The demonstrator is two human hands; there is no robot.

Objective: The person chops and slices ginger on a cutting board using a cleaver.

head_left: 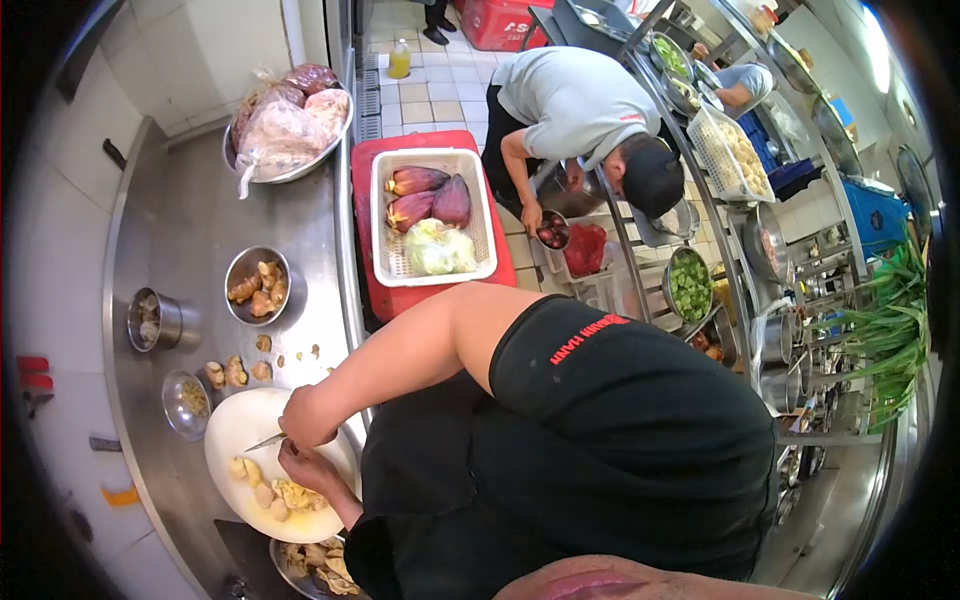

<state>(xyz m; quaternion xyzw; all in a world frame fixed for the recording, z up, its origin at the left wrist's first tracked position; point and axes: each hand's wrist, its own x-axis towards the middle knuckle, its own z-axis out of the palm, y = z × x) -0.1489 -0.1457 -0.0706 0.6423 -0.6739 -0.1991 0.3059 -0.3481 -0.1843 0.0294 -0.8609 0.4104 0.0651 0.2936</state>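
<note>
My right hand is closed round a knife, its blade pointing left over the white cutting board. Just below it, my left hand has its fingers curled close to the blade; whatever they grip is hidden. Peeled ginger pieces and a pile of yellowish cut pieces lie on the board beside my left hand. Unpeeled ginger knobs rest on the steel counter past the board. More ginger fills a metal bowl.
A small bowl and a metal pot stand near the wall. A bowl of brown scraps sits below the board. Bagged meat and a white basket of banana blossoms are farther off. A co-worker bends nearby beside shelving.
</note>
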